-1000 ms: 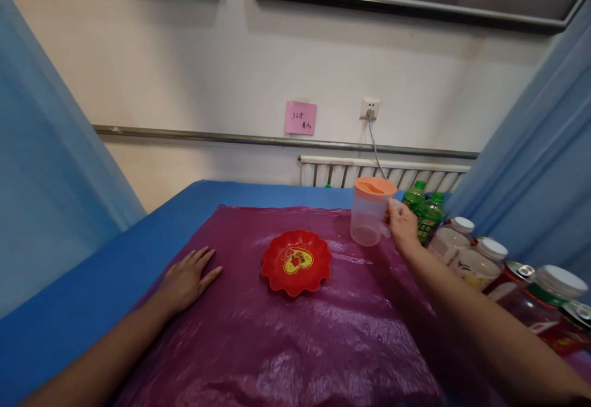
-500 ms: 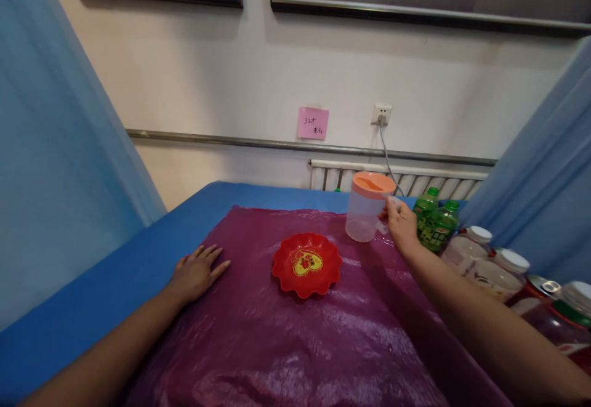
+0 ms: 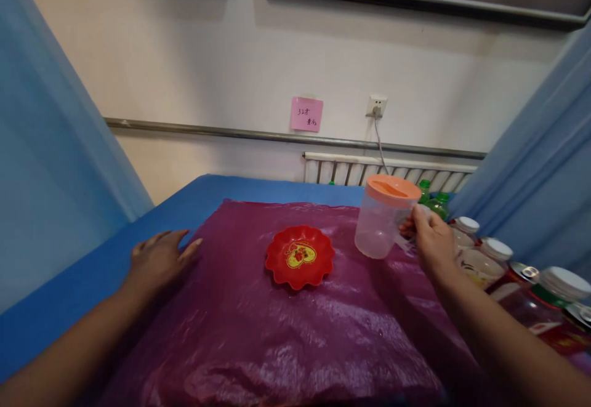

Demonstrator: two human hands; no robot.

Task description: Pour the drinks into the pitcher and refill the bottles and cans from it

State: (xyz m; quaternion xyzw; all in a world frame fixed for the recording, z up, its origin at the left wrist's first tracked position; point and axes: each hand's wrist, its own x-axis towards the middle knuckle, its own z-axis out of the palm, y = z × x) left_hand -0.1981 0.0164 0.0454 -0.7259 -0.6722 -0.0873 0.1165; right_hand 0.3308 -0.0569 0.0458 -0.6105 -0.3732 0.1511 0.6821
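My right hand (image 3: 431, 234) is closed around the handle of a clear plastic pitcher (image 3: 376, 228) with an orange lid (image 3: 392, 188). The pitcher is nearly upright, over the right part of the purple plastic sheet (image 3: 258, 339); whether its base touches the sheet I cannot tell. A red scalloped plate (image 3: 277, 259) with a yellow printed pattern lies in the middle of the sheet, left of the pitcher. Toward the sheet's left edge is my left hand (image 3: 159, 262), holding nothing, its fingers apart.
Along the right edge stand green-capped bottles (image 3: 438, 205), white-capped bottles (image 3: 487, 262) and cans (image 3: 514, 274). Behind the blue-covered table (image 3: 258, 188) are a radiator (image 3: 351, 173) and a wall socket (image 3: 377, 105) with a plugged-in cord. Blue curtains (image 3: 55, 117) hang at both sides.
My right hand has moved the pitcher right and toward me, away from the plate. My left hand has shifted left, away from the plate. The view has moved slightly.
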